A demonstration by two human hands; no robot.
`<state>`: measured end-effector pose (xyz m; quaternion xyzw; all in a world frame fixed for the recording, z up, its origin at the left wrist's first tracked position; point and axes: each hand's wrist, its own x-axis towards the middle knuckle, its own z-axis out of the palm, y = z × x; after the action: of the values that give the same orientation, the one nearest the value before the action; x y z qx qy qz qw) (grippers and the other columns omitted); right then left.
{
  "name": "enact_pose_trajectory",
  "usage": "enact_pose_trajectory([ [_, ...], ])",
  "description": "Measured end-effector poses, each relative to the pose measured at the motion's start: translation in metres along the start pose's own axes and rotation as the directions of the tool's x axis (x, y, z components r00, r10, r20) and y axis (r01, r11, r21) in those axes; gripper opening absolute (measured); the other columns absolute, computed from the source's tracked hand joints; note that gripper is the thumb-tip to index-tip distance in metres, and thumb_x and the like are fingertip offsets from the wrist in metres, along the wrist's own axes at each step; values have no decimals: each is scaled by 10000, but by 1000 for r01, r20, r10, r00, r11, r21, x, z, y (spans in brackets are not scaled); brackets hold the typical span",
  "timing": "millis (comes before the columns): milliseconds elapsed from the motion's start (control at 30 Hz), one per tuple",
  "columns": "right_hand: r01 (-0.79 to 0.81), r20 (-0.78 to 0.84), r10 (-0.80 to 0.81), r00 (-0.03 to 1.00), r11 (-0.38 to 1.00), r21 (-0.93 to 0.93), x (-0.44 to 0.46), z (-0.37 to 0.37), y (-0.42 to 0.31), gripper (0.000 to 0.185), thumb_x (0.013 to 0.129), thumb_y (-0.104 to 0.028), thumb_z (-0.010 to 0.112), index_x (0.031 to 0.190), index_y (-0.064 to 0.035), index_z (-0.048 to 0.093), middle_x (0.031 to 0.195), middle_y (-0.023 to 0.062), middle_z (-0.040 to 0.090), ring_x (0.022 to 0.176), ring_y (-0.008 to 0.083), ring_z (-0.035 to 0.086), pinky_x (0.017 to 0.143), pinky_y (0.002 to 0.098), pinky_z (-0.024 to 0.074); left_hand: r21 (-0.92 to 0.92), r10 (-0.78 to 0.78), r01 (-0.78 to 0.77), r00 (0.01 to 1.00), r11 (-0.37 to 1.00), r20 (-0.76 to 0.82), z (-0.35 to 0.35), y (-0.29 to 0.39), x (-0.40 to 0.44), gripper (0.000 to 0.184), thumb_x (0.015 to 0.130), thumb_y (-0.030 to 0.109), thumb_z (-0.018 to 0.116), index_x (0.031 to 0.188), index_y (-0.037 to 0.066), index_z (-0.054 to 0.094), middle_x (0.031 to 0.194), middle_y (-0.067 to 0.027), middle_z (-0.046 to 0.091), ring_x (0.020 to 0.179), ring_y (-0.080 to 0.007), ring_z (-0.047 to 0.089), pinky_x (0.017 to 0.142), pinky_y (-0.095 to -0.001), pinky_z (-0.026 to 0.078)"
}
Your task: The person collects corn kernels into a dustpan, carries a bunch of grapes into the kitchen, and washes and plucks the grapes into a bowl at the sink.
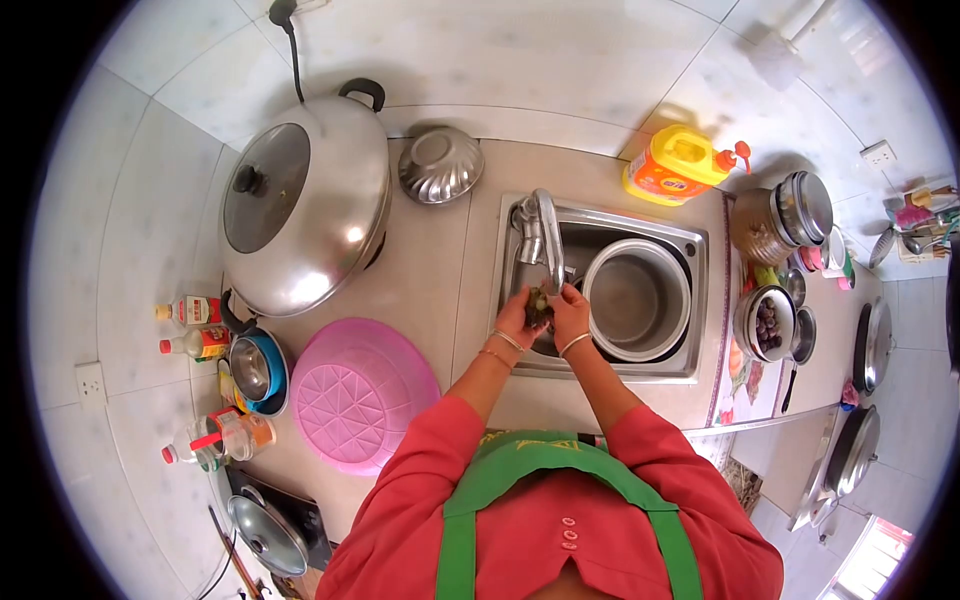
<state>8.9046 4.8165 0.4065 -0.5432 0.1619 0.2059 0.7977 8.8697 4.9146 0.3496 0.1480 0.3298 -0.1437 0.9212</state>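
Two-handed handling step, close by curved silver metal faucet (545, 235): left hand (514, 322) and right hand (571, 318) pinch small dark-green lump (538, 308) near its spout. Round grey metal pot (637, 300) right of faucet. Next move likely calls for light, steady fingertips; water flow unclear.

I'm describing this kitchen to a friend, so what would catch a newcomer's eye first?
Probably the big silver wok with its domed lid, left of the sink, and the bright pink basin upside down nearer the person. The yellow and orange bottle stands out behind the sink. Both hands meet under the tap, holding something small and dark green.
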Motion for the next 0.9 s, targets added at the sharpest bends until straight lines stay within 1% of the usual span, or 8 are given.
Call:
enact_pose_trajectory([
  [267, 97, -13, -100, 995, 987, -132, -2, -9, 1, 155, 819, -41, 573, 953, 24, 616, 790, 9, 597, 693, 66, 526, 622, 209, 435, 131, -86, 114, 976, 985, -199, 41, -1, -26, 323, 913, 443, 438, 1077, 178, 524, 997, -24, 581, 939, -206, 546, 828, -432, 433],
  [333, 246, 97, -231, 968, 814, -527, -10, -4, -7, 154, 815, -46, 573, 950, 8, 622, 764, 24, 584, 681, 71, 530, 626, 215, 444, 80, 35, -33, 999, 996, -28, 32, -6, -21, 316, 908, 420, 456, 1056, 153, 539, 901, -31, 600, 807, -196, 584, 719, -392, 495],
  [400, 244, 110, -222, 969, 769, -591, -20, -2, -12, 177, 798, -82, 595, 957, -11, 625, 761, 75, 587, 686, 123, 552, 647, 245, 462, -40, -13, 16, 997, 999, 73, 14, -7, 0, 288, 907, 393, 461, 1065, 162, 530, 897, -39, 598, 806, -207, 585, 723, -390, 495],
  [500, 536, 382, -383, 841, 492, -686, -29, 1, -11, 181, 776, -115, 611, 935, -32, 630, 837, 111, 615, 753, 219, 577, 754, 307, 465, -167, -101, 140, 971, 976, 218, 4, 2, 3, 250, 906, 342, 468, 1069, 160, 522, 900, -47, 596, 810, -217, 585, 747, -381, 488],
  [567, 791, 601, -520, 607, 323, -519, -34, 7, -12, 215, 775, -113, 624, 988, -105, 656, 846, 95, 598, 767, 245, 535, 676, 337, 448, -174, -158, 208, 951, 962, 265, 7, 4, 0, 238, 906, 319, 470, 1064, 149, 522, 906, -47, 596, 814, -216, 584, 768, -374, 481],
  [667, 583, 502, -318, 804, 585, -564, -31, -1, -22, 200, 747, -140, 625, 926, -52, 630, 914, 128, 625, 877, 304, 568, 874, 369, 418, -151, -54, 91, 972, 984, 229, 15, 3, -6, 249, 908, 299, 475, 1087, 136, 529, 920, -48, 599, 845, -204, 579, 772, -374, 478],
  [800, 541, 390, -386, 836, 461, -703, -13, -18, 4, 199, 738, -140, 622, 928, -79, 632, 962, 104, 631, 943, 306, 567, 946, 405, 364, -234, -14, 76, 967, 969, 255, -5, -7, 3, 321, 923, 335, 452, 1167, 135, 512, 984, -71, 596, 921, -233, 571, 796, -408, 479],
  [900, 620, 545, -296, 784, 405, -672, -37, -1, -1, 279, 715, -107, 608, 992, -72, 615, 1007, 111, 603, 951, 299, 540, 880, 384, 400, -214, 16, 29, 978, 976, 209, 8, -7, -11, 327, 928, 323, 448, 1189, 134, 503, 1006, -66, 591, 928, -218, 568, 814, -412, 476],
])
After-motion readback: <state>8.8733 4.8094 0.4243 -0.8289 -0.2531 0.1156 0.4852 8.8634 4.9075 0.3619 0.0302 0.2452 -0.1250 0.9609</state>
